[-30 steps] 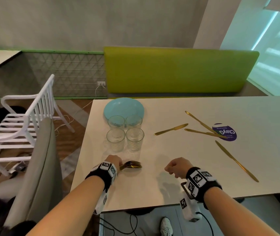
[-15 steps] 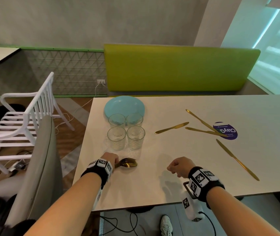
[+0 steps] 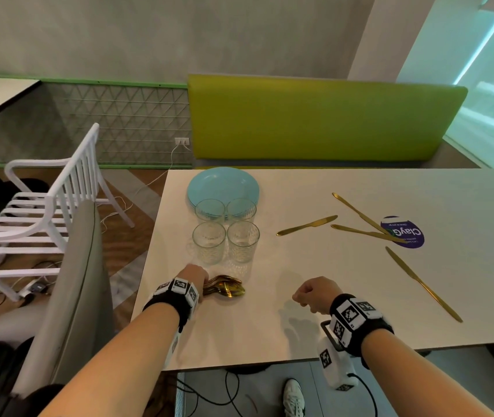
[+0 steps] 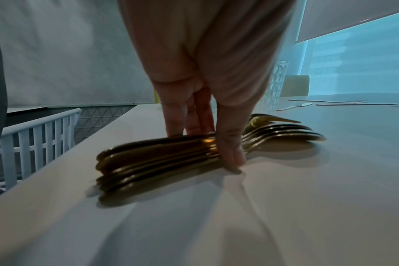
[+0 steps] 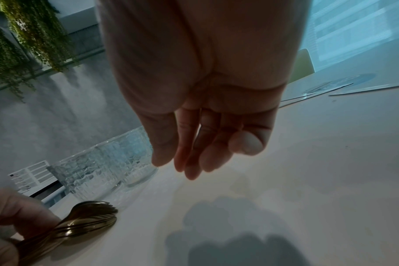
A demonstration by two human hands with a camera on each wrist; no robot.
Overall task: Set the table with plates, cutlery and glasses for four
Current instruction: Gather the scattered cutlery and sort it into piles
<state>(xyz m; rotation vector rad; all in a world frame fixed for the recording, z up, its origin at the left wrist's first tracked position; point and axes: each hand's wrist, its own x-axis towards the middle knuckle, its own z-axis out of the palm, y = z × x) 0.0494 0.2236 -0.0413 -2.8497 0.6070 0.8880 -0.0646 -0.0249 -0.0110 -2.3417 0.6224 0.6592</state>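
Left hand [image 3: 194, 275] pinches the cutlery bundle [image 3: 224, 289] on the table — right hand [image 3: 315, 294] hovers, loosely curled, empty.

Right hand [image 5: 207, 111] hangs loosely curled above table [image 5: 307, 180], glasses [image 5: 107, 171] beyond
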